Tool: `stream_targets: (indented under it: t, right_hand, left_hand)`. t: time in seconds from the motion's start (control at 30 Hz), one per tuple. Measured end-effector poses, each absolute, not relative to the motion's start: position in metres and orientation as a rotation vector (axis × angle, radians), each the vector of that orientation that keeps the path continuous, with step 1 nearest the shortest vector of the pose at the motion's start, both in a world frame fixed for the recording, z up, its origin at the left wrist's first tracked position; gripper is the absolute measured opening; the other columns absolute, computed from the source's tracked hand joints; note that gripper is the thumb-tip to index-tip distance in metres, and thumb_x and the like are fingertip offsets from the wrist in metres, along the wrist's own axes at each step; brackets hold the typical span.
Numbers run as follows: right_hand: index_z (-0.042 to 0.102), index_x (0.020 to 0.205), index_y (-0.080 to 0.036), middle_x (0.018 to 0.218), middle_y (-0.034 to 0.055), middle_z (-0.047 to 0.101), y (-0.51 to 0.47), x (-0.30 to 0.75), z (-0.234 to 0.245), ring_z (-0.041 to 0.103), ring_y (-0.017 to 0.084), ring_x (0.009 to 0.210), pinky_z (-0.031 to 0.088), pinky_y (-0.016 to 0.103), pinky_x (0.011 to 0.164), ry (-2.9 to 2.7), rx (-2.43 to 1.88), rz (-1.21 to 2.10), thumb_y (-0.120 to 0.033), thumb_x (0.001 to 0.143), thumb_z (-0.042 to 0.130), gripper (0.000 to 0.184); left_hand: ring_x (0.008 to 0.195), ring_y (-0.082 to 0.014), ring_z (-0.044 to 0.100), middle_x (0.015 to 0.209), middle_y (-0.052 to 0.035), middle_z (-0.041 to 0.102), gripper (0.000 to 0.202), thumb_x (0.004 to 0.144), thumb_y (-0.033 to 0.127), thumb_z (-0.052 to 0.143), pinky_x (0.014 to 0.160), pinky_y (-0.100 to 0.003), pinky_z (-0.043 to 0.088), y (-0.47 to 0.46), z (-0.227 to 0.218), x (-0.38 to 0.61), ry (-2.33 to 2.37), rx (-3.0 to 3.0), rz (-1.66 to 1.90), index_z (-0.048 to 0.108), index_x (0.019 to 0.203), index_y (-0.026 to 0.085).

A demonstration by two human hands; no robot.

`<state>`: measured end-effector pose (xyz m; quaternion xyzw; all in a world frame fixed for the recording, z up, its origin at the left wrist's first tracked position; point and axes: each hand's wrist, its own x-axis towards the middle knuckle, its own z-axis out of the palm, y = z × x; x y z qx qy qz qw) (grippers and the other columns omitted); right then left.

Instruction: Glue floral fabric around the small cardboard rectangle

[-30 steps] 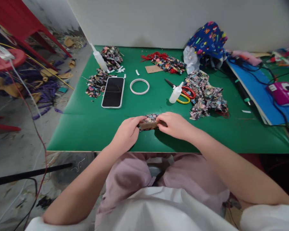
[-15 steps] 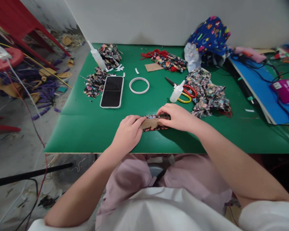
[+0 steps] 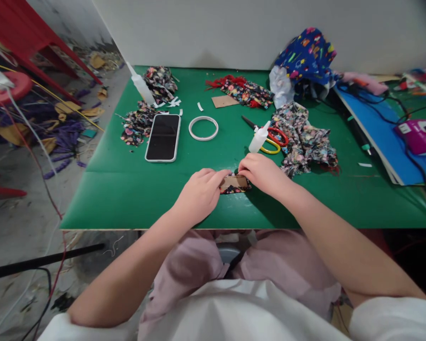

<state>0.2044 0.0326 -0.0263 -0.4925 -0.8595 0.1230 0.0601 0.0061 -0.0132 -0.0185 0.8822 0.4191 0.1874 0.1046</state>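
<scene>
A small strip of brown cardboard [image 3: 235, 182] lies on dark floral fabric [image 3: 234, 191] near the table's front edge. Over its left end, my left hand [image 3: 201, 195] is closed, fingertips at the far edge of the fabric. My right hand [image 3: 264, 174] pinches the fabric's far edge at the right end. Both hands hide parts of the piece. Just beyond my right hand stands a small white squeeze bottle [image 3: 258, 140], beside scissors [image 3: 277, 137] with red and yellow handles.
On the green table [image 3: 128, 189] lie a phone [image 3: 163, 138], a roll of white tape [image 3: 203, 129] and gathered floral fabric [image 3: 305, 137]. Further back are a second squeeze bottle [image 3: 142, 89], a cardboard piece [image 3: 224, 102] and a floral bundle with red threads [image 3: 247, 92]. A blue folder [image 3: 379, 142] lies at right.
My left hand has slid right along the piece, covering more of its left end. My right fingers have drawn together at the fabric's far edge. The view has shifted slightly.
</scene>
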Motion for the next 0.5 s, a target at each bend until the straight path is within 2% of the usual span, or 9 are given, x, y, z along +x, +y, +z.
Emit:
stream_targets:
  t: [0.17, 0.3, 0.5]
  right_hand:
    - [0.059, 0.077, -0.016, 0.08, 0.0041, 0.058, 0.029, 0.209, -0.03, 0.05, 0.016, 0.08, 0.035, 0.027, 0.07, -2.587, -1.428, 0.304, -0.018, 0.082, 0.052, 0.009]
    - [0.058, 0.078, -0.015, 0.078, 0.0047, 0.057, 0.025, 0.209, -0.027, 0.046, 0.017, 0.079, 0.034, 0.028, 0.069, -2.641, -1.393, 0.201, -0.018, 0.084, 0.049, 0.012]
    - [0.058, 0.078, -0.013, 0.077, 0.0074, 0.057, 0.013, 0.206, -0.025, 0.043, 0.019, 0.076, 0.031, 0.03, 0.066, -2.77, -1.334, -0.054, -0.013, 0.084, 0.045, 0.014]
  left_hand:
    - [0.099, -0.0211, 0.053, 0.108, -0.0092, 0.064, 0.035, 0.085, 0.009, 0.034, 0.087, -0.037, 0.044, -0.019, -0.027, 0.016, 1.137, 2.635, 0.57, 0.051, 0.116, 0.01]
    - [0.103, -0.0231, 0.051, 0.111, -0.0088, 0.062, 0.031, 0.09, 0.022, 0.035, 0.09, -0.04, 0.041, -0.025, -0.028, 0.023, 1.154, 2.696, 0.504, 0.053, 0.114, 0.013]
    - [0.106, -0.0272, 0.047, 0.114, -0.0102, 0.06, 0.036, 0.09, 0.034, 0.037, 0.091, -0.043, 0.038, -0.035, -0.026, 0.031, 1.22, 2.761, 0.352, 0.056, 0.112, 0.012]
